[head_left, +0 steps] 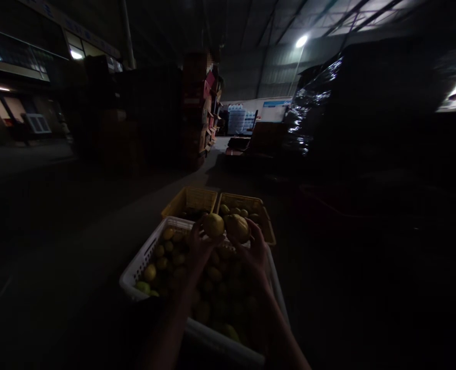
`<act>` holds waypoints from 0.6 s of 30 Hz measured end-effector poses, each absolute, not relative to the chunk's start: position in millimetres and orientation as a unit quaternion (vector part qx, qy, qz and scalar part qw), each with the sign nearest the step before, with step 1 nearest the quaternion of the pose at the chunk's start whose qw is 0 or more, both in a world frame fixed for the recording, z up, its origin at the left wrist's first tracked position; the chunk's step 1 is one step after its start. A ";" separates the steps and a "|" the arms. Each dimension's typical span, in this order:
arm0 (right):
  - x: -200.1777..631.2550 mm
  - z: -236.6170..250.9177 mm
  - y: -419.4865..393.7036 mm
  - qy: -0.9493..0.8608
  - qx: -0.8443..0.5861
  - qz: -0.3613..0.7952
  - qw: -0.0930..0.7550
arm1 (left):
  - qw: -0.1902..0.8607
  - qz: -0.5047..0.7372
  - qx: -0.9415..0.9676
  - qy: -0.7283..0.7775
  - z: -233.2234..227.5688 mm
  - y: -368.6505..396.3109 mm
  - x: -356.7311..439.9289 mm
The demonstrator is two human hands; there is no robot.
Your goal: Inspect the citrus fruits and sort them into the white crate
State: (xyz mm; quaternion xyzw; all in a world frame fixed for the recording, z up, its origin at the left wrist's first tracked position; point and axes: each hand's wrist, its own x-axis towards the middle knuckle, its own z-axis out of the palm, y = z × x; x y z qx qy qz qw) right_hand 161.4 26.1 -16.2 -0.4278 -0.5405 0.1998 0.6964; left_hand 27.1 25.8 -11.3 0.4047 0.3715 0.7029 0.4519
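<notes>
Dim warehouse floor stretches out under a few ceiling lamps, with stacked cartons (202, 110) behind. Up close, a white plastic crate (143, 262) is heaped with yellow-green citrus fruit, and past it stand two yellow crates: the left one (191, 199) looks nearly bare, the right one (247, 204) holds a few fruit. The left hand (199, 246) has its fingers curled around one fruit (214, 224); the right hand (255, 246) wraps around a larger one (237, 227), both raised above the white crate's far rim. Sorting seems barely begun (most fruit remains in the white crate).
</notes>
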 end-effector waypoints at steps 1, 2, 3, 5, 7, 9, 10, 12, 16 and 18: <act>161.0 -14.3 24.8 -0.531 -0.420 0.225 0.701 | 0.457 0.705 0.398 0.369 -10.3 26.3 26.2; 160.6 -11.4 22.7 -0.518 -0.409 0.253 0.708 | 0.460 0.707 0.395 0.365 -9.3 26.8 24.9; 160.3 -7.8 20.1 -0.504 -0.395 0.281 0.715 | 0.464 0.708 0.393 0.360 -8.2 27.4 23.3; 160.2 0.1 14.1 -0.479 -0.366 0.341 0.722 | 0.480 0.704 0.388 0.351 -7.0 28.9 19.3; 160.7 5.9 9.4 -0.461 -0.354 0.402 0.707 | 0.509 0.698 0.369 0.344 -8.1 31.2 15.4; 161.9 6.5 8.3 -0.449 -0.360 0.444 0.687 | 0.546 0.691 0.344 0.326 -11.9 33.9 12.5; 162.6 4.3 9.4 -0.444 -0.364 0.455 0.681 | 0.568 0.685 0.330 0.315 -14.5 35.2 11.4; 164.0 -4.3 14.5 -0.437 -0.373 0.454 0.681 | 0.615 0.670 0.299 0.290 -19.7 36.7 9.7; 165.8 -25.0 25.1 -0.440 -0.397 0.394 0.702 | 0.680 0.653 0.218 0.252 -23.6 34.5 6.9; 166.3 -30.5 25.5 -0.446 -0.413 0.371 0.702 | 0.693 0.654 0.193 0.236 -22.2 32.2 5.5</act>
